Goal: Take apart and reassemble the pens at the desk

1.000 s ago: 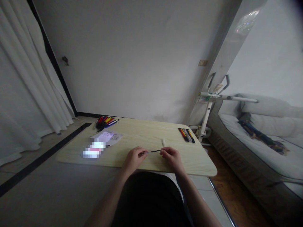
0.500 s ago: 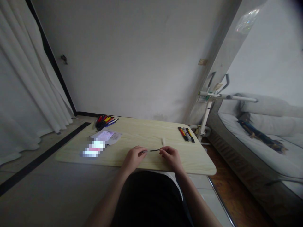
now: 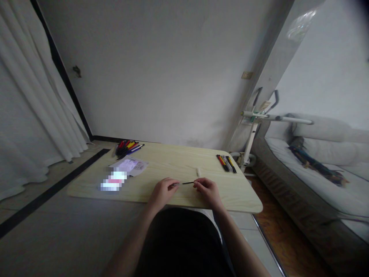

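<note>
Over the near part of the wooden table (image 3: pixel 173 161), my left hand (image 3: pixel 163 191) is closed in a pinch round a small, pale, see-through pen barrel (image 3: pixel 176 184), mostly hidden by the fingers. My right hand (image 3: pixel 208 189) pinches one end of a thin dark pen refill (image 3: pixel 188 183). The refill points left, its free end close to the barrel's tip; whether they touch I cannot tell. Just beyond my right hand lies a short white piece (image 3: pixel 198 172), perhaps a pen part.
Several pens lie in a row (image 3: pixel 226 164) at the right. A heap of pens and pen parts (image 3: pixel 127 148) is at the far left, near a printed paper (image 3: pixel 135 166) and a glowing, blurred-out screen (image 3: pixel 114 181). White exercise equipment (image 3: pixel 251 142) stands beyond the right edge.
The view has shifted very slightly. Both hands keep the same pinch, with the refill and barrel in nearly the same place.
</note>
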Action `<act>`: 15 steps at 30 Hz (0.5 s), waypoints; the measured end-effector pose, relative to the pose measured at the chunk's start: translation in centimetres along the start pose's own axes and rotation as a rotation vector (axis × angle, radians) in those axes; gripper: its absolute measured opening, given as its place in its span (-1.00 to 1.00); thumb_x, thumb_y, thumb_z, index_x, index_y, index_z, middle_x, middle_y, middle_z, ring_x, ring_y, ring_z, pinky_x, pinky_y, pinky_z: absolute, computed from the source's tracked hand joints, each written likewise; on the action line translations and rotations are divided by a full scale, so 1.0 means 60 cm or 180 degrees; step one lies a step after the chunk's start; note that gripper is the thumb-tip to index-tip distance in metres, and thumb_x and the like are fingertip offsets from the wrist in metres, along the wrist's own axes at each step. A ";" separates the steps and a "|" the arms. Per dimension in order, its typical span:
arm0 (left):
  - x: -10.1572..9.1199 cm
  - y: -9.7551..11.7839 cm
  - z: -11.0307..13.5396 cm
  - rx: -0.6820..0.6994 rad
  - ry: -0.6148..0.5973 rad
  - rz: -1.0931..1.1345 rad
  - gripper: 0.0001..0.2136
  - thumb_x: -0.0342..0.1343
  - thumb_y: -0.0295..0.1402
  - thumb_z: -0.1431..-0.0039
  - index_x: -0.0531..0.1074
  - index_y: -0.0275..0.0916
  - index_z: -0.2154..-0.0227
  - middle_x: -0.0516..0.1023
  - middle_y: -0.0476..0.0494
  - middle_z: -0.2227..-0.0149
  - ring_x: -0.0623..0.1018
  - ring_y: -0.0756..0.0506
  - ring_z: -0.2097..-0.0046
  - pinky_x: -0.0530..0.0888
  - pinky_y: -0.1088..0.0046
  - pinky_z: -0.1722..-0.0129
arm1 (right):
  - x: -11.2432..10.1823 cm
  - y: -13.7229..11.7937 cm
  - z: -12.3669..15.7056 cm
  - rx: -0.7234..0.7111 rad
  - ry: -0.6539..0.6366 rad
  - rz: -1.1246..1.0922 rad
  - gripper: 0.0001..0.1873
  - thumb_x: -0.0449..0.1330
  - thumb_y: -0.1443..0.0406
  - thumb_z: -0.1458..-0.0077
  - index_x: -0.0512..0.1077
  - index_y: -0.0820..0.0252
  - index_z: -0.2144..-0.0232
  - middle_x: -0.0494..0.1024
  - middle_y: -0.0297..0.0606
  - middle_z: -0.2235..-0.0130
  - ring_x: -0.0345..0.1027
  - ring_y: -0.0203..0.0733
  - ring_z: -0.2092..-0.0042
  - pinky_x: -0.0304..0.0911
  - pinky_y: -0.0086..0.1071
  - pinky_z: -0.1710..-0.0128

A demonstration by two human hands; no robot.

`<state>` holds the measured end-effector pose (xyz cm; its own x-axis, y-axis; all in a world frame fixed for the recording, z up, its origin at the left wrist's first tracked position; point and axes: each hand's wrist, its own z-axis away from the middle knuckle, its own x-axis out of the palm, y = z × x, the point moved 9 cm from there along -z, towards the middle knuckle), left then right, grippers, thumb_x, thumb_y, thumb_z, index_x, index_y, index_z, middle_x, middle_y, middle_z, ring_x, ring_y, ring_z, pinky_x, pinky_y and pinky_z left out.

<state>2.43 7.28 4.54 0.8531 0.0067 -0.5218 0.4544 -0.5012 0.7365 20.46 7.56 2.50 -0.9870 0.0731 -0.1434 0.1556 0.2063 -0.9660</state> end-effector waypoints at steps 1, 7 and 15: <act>0.000 0.000 0.000 0.0009 -0.0004 -0.0006 -0.84 0.01 -0.38 -0.03 0.46 -0.23 0.34 0.50 -0.13 0.31 0.46 -0.05 0.28 0.39 0.45 0.25 | 0.000 0.000 0.000 0.0001 0.0004 -0.0009 -0.73 0.18 0.15 0.16 0.45 0.26 0.47 0.47 -0.26 0.54 0.27 -0.31 0.54 0.19 -0.46 0.54; -0.001 0.001 0.000 0.0042 0.0008 -0.0021 -0.85 0.01 -0.39 -0.04 0.45 -0.22 0.33 0.50 -0.12 0.31 0.46 -0.04 0.28 0.38 0.47 0.25 | 0.001 0.003 0.002 0.0125 0.0000 0.0002 -0.72 0.20 0.16 0.18 0.45 0.25 0.43 0.47 -0.28 0.52 0.27 -0.31 0.52 0.20 -0.46 0.53; -0.008 -0.001 0.000 -0.0013 0.0110 0.0049 -0.84 0.03 -0.38 -0.03 0.45 -0.21 0.33 0.52 -0.11 0.30 0.48 -0.04 0.28 0.40 0.48 0.25 | -0.011 0.010 -0.001 -0.0013 0.0171 0.0208 -0.63 0.19 0.18 0.17 0.43 0.26 0.27 0.45 -0.29 0.52 0.25 -0.30 0.52 0.15 -0.46 0.52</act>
<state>2.01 7.28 4.76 0.8682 0.0289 -0.4953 0.4422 -0.4979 0.7460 21.22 7.71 2.02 -0.9711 0.1388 -0.1943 0.2200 0.2033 -0.9541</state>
